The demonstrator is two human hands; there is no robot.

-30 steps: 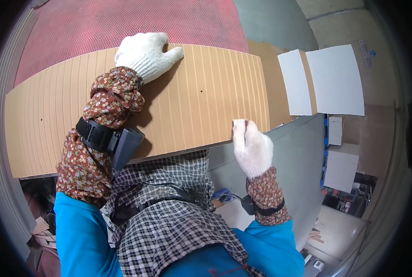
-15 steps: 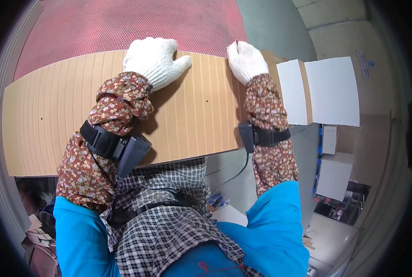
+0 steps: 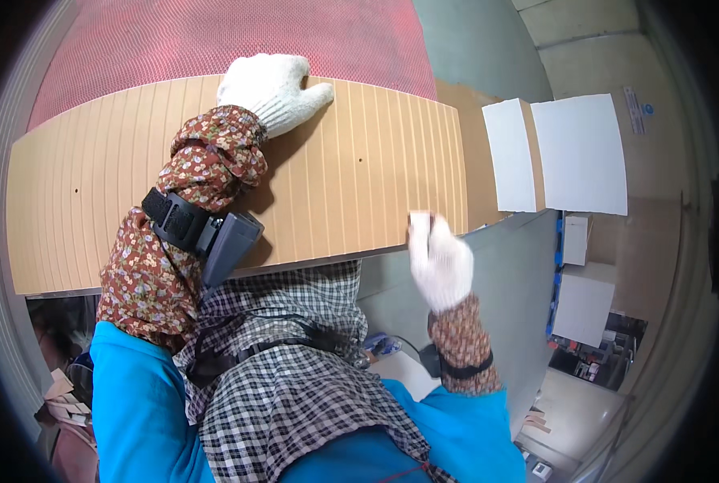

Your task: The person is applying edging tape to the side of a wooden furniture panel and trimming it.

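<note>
"Where do we find the board [image 3: 335,193]?"
"Under the left hand [image 3: 269,90], thumb spread, hold hidden; its length runs mostly leftward from the right hand [image 3: 438,259], pinched closed, contents unclear."

At eleven o'clock, red mesh mat [image 3: 238,36], spread wide; at one, smooth grey-green surface [image 3: 488,48] alongside. Out at ten, grey edge [image 3: 36,105] with fine lines running along it. Toward two o'clock, narrow white sheet [image 3: 508,161] and wider white sheet [image 3: 582,153], a brown strip [image 3: 533,153] between them. At three, pale box [image 3: 575,239] with a blue edge [image 3: 554,278] close by; just below, larger white board [image 3: 585,310]. At four, dark tray [image 3: 617,338] of small jumbled things, too small to tell apart. Between four and five, thin brown strips [image 3: 536,421] on the ground. At eight, heaped cardboard scraps [image 3: 63,394].
</note>
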